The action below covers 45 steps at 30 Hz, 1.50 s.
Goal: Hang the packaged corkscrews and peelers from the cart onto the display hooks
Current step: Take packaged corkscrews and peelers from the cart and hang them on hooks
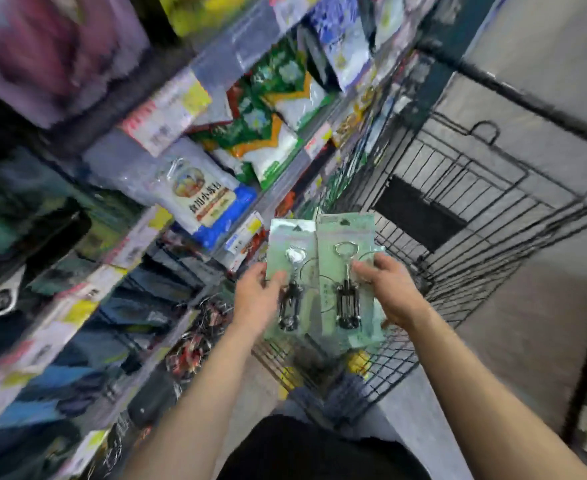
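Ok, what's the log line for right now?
left hand: holds left corkscrew pack | right hand: holds right corkscrew pack | both over cart

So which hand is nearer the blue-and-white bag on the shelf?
Left. The left hand is below-right of the bag; the right hand is farther right, by the cart.

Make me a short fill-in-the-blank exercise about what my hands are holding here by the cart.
1. The left hand grips a pale green card pack bearing a metal ____.
2. The right hand grips a second pale green card pack, so ____ corkscrews are in view.
3. The shelves of bagged goods stand on the person's ____ side.
Missing words: corkscrew; two; left.
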Each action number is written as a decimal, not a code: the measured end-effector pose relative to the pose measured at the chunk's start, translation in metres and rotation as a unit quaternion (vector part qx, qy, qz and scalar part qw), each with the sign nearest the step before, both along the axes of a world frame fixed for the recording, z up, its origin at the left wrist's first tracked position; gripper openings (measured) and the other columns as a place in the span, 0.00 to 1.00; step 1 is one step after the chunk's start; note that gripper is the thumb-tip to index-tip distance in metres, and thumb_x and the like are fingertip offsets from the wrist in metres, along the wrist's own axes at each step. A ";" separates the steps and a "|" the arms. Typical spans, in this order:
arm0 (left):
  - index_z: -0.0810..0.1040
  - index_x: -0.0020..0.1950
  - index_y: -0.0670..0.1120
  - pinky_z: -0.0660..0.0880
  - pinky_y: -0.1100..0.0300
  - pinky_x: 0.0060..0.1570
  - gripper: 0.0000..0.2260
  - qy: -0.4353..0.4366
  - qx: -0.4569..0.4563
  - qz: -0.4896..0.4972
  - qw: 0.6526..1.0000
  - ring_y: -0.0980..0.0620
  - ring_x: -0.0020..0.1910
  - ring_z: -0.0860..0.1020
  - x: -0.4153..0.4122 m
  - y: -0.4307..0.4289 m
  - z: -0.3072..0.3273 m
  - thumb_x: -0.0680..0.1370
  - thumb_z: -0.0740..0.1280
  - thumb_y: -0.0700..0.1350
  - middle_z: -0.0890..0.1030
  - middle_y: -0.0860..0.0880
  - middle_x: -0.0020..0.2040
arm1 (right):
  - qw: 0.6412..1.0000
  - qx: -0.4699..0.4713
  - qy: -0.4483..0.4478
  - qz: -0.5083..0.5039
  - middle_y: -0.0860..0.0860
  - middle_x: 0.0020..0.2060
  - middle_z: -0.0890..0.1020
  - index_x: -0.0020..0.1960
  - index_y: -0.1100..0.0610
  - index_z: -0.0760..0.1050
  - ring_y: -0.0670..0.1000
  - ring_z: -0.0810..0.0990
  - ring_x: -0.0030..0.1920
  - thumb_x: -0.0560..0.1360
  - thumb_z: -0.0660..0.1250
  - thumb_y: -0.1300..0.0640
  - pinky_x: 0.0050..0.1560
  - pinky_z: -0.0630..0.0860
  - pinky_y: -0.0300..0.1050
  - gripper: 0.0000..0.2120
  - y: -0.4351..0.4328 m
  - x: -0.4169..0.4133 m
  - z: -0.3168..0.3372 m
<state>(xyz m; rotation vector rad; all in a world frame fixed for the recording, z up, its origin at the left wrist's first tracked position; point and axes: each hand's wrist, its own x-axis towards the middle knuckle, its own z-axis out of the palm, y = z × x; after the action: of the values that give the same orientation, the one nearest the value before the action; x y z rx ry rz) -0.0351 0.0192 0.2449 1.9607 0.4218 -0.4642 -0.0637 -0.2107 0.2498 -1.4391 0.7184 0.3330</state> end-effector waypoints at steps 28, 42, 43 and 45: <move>0.80 0.64 0.49 0.72 0.57 0.58 0.09 -0.231 0.045 0.233 0.944 0.52 0.61 0.79 -0.202 0.072 0.203 0.84 0.69 0.45 0.83 0.55 0.58 | 0.947 0.016 -0.266 0.181 0.51 0.62 0.86 0.67 0.56 0.80 0.52 0.84 0.63 0.74 0.77 0.45 0.69 0.77 0.56 0.26 0.078 -0.079 0.178; 0.83 0.56 0.51 0.80 0.39 0.63 0.05 -0.257 0.107 0.456 0.845 0.45 0.55 0.87 -0.429 0.127 0.249 0.81 0.73 0.43 0.89 0.49 0.53 | 0.883 0.117 -0.295 0.346 0.66 0.62 0.81 0.61 0.67 0.79 0.66 0.79 0.64 0.78 0.75 0.52 0.71 0.72 0.64 0.21 0.198 -0.212 0.219; 0.82 0.55 0.50 0.80 0.38 0.63 0.04 -0.261 0.112 0.468 0.837 0.42 0.55 0.86 -0.442 0.133 0.252 0.82 0.72 0.42 0.89 0.48 0.53 | 0.883 0.117 -0.286 0.354 0.66 0.60 0.81 0.55 0.68 0.79 0.66 0.77 0.64 0.79 0.74 0.55 0.71 0.70 0.62 0.16 0.208 -0.221 0.221; 0.81 0.53 0.52 0.79 0.38 0.62 0.06 -0.270 0.123 0.495 0.817 0.40 0.56 0.86 -0.466 0.144 0.256 0.82 0.71 0.41 0.89 0.47 0.52 | 0.874 0.113 -0.274 0.384 0.55 0.51 0.87 0.48 0.63 0.80 0.61 0.81 0.58 0.80 0.73 0.59 0.65 0.76 0.45 0.07 0.226 -0.238 0.227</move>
<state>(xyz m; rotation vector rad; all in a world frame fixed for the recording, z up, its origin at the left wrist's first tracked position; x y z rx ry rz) -0.5015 0.1628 0.5012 1.7082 1.0609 0.8345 -0.3016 0.0157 0.4767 -1.4423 -0.3787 0.5625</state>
